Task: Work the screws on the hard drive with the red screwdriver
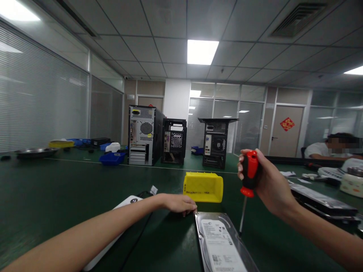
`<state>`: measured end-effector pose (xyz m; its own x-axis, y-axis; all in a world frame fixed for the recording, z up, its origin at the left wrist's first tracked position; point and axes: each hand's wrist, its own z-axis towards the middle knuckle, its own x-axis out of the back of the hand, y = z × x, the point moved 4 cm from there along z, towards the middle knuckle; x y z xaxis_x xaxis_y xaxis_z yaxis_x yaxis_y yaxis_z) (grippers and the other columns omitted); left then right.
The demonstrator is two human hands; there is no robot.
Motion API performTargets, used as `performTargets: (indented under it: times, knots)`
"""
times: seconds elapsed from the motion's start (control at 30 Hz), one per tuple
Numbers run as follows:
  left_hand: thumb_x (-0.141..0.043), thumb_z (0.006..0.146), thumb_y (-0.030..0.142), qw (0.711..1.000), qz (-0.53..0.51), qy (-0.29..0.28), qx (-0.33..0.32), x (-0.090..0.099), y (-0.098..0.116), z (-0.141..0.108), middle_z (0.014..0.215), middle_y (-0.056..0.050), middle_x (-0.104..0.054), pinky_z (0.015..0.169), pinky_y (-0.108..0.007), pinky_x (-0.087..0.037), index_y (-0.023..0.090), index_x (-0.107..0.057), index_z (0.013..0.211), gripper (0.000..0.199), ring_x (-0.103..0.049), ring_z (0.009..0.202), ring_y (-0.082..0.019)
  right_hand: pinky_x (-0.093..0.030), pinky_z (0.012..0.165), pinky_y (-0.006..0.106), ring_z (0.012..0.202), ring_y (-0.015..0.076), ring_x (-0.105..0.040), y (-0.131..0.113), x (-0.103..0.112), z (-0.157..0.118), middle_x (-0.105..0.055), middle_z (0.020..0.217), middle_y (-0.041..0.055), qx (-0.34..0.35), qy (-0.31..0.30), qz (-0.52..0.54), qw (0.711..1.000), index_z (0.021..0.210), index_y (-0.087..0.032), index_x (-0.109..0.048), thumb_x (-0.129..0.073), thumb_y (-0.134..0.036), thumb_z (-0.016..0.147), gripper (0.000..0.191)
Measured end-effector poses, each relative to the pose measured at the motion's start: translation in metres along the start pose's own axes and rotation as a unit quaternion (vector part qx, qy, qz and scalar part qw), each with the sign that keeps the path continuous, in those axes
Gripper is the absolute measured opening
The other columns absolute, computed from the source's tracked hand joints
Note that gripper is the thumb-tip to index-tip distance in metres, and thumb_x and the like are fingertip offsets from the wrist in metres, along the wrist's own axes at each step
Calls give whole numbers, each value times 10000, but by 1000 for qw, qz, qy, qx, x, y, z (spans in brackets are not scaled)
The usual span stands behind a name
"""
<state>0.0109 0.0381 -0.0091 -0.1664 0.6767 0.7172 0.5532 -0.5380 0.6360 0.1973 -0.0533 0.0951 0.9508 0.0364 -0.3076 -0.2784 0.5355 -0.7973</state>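
Observation:
A silver hard drive (218,241) with a white label lies flat on the green table in front of me. My left hand (180,204) is closed, its fingertips pinched at the drive's far left corner. My right hand (266,181) grips the red and black handle of a screwdriver (250,170), held upright. The screwdriver's shaft points down, and its tip meets the drive's right edge. Just beyond the drive, a yellow plastic bin (203,187) lies with its open side facing me.
Three computer cases (141,136) stand at the back. Beneath my left forearm are a white power strip (106,251) and a black cable. More hard drives (323,198) lie at the right, near a lidded pot (351,181). A blue bin (112,158) stands behind; a person (320,150) sits far right.

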Motion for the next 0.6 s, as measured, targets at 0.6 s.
performTargets:
  times: [0.6]
  knots:
    - [-324, 898, 330, 1000, 4, 2, -4, 0, -3, 1, 758, 5, -436, 656, -250, -372, 158, -518, 863, 262, -439, 670, -117, -501, 567, 230, 637, 120, -517, 5, 1, 2, -547, 792, 15, -32, -7, 20, 999, 923, -207, -573, -468, -436, 798, 280]
